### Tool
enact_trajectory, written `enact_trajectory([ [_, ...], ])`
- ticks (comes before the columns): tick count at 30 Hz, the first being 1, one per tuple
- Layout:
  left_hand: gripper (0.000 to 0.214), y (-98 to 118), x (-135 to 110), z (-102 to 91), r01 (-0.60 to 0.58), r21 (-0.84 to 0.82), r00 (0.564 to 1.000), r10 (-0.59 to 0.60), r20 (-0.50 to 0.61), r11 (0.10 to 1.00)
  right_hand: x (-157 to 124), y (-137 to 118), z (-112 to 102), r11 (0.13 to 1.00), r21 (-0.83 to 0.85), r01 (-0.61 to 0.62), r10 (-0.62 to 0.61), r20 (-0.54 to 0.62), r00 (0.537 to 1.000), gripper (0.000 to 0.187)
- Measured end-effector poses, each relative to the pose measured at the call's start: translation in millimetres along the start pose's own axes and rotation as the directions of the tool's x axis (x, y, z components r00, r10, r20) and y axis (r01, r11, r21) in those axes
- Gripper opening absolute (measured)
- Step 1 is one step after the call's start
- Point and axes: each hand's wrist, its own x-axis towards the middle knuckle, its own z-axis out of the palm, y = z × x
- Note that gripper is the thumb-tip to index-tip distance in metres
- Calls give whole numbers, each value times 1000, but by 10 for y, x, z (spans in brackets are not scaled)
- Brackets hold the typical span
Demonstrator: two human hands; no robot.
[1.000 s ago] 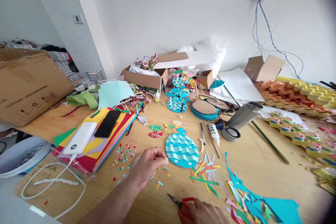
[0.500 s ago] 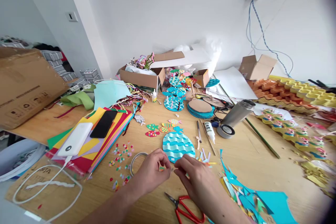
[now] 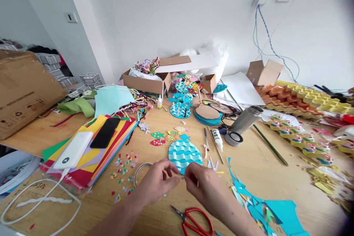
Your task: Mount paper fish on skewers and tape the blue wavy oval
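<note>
My left hand (image 3: 162,180) and my right hand (image 3: 201,182) face each other just in front of a blue paper disc (image 3: 186,158) with wavy light strips. Both are closed in a pinch, thumb against fingers. Something tiny shows between the fingertips, too small to name. Red-handled scissors (image 3: 195,221) lie on the table below my hands. Left of my left hand is a roll of tape (image 3: 138,171), partly covered by that hand. Behind the disc lie several decorated paper fish (image 3: 172,136).
Paper confetti (image 3: 124,169) is scattered at left, by coloured sheets (image 3: 102,158) bearing a phone (image 3: 106,132) and a power bank (image 3: 74,149). At right are a white glue bottle (image 3: 217,140), a steel flask (image 3: 246,120), blue paper scraps (image 3: 284,214) and painted egg trays (image 3: 304,99).
My head view has shifted slightly, so most of the table appears further left. My right hand has curled a little more, its knuckles turned up. Both hands stay close together in front of the disc.
</note>
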Motion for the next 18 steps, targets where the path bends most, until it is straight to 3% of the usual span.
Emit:
enact_trajectory([
  [2,22,13,47,-63,47,-119,998,-50,-23,992,83,143,-69,960,272,-61,80,-60,995,16],
  [4,25,13,134,-114,33,-251,996,-54,-77,968,208,339,-115,802,589,-104,211,-116,971,23],
  [7,27,-49,348,-135,19,-395,982,-92,-167,918,420,663,-98,535,844,-44,458,-246,854,38],
  [11,25,-207,665,-72,33,-475,942,-186,-280,880,609,948,48,493,867,-73,574,-261,776,46],
  [14,24,-293,811,-15,110,-536,912,-299,-280,837,646,1013,147,471,875,-110,610,-233,758,45],
  [18,24,-334,887,19,146,-589,911,-340,-232,795,631,1022,178,438,891,-120,616,-201,762,42],
])
